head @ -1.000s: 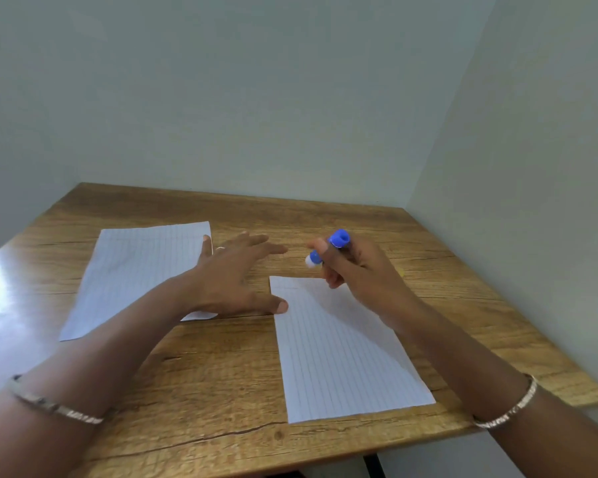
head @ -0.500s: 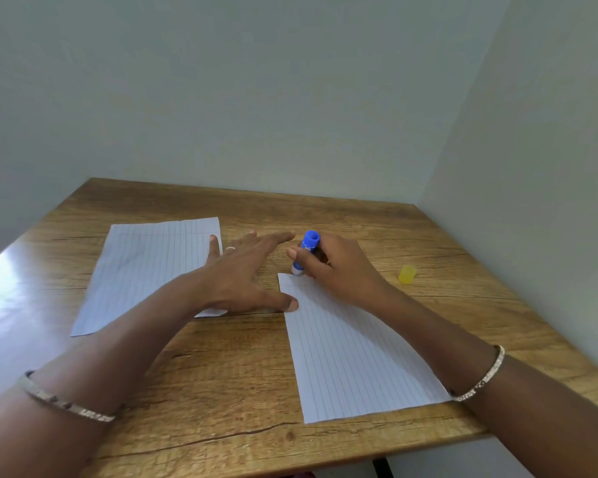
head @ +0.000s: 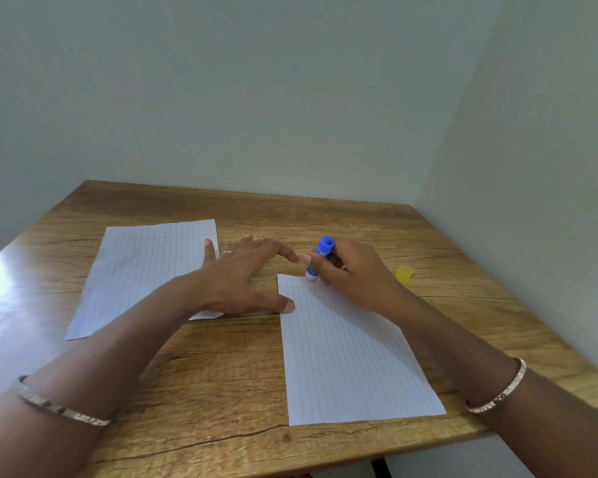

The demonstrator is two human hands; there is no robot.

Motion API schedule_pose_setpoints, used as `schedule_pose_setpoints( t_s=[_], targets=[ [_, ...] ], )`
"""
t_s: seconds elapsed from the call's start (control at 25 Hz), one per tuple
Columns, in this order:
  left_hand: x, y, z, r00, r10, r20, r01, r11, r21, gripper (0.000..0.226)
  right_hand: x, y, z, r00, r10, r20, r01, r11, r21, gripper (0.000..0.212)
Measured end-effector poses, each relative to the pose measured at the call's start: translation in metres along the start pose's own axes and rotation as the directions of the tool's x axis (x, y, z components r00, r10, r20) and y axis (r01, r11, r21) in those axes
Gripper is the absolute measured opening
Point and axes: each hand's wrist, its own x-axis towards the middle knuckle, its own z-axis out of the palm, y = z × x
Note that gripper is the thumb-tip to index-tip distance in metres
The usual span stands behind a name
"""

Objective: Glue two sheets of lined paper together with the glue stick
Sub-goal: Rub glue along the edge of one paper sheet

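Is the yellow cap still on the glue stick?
No: the yellow cap lies on the table, apart from the glue stick held in the right hand.

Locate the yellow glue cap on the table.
In the head view, the yellow cap lies on the wooden table, just right of the right hand and beyond the near sheet.

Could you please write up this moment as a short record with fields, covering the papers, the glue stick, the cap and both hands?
surface: wooden table
left sheet: white lined paper, flat, partly under the left hand
right sheet: white lined paper, flat, near the front edge
tool: blue glue stick, uncapped, tip down on the right sheet's far corner
cap: small yellow cap, on the table right of the right hand
left hand: spread open, thumb on the right sheet's left edge
right hand: gripping the glue stick
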Motion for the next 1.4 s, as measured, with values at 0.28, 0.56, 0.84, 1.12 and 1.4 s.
schedule_pose_setpoints(
  t_s=[0.28, 0.56, 0.84, 1.12, 1.4],
  targets=[
    [-0.001, 0.000, 0.000, 0.999, -0.015, 0.039, 0.014, 1.000, 0.023, 0.044, -0.013, 0.022, -0.017, 0.997, 0.060, -0.051, -0.057, 0.997, 0.055, 0.049],
    [-0.005, 0.003, -0.001, 1.000, -0.021, 0.022, 0.021, 1.000, -0.001, 0.045, -0.024, 0.040, -0.031, 0.993, 0.117, -0.030, -0.117, 0.993, 0.002, 0.046],
    [-0.008, 0.007, -0.005, 0.999, -0.028, 0.030, 0.028, 1.000, -0.008, 0.042, -0.036, 0.053, -0.044, 0.980, 0.189, -0.059, -0.190, 0.982, -0.019, 0.047],
    [-0.009, 0.011, -0.005, 0.997, 0.054, -0.052, -0.055, 0.998, -0.026, 0.030, -0.066, 0.058, -0.077, 0.886, 0.442, -0.140, -0.242, 0.698, 0.674, 0.018],
    [-0.014, 0.018, -0.008, 0.986, 0.103, -0.130, -0.110, 0.993, -0.052, 0.006, -0.100, 0.078, -0.076, 0.860, 0.491, -0.138, -0.288, 0.691, 0.663, 0.027]
  ],
)
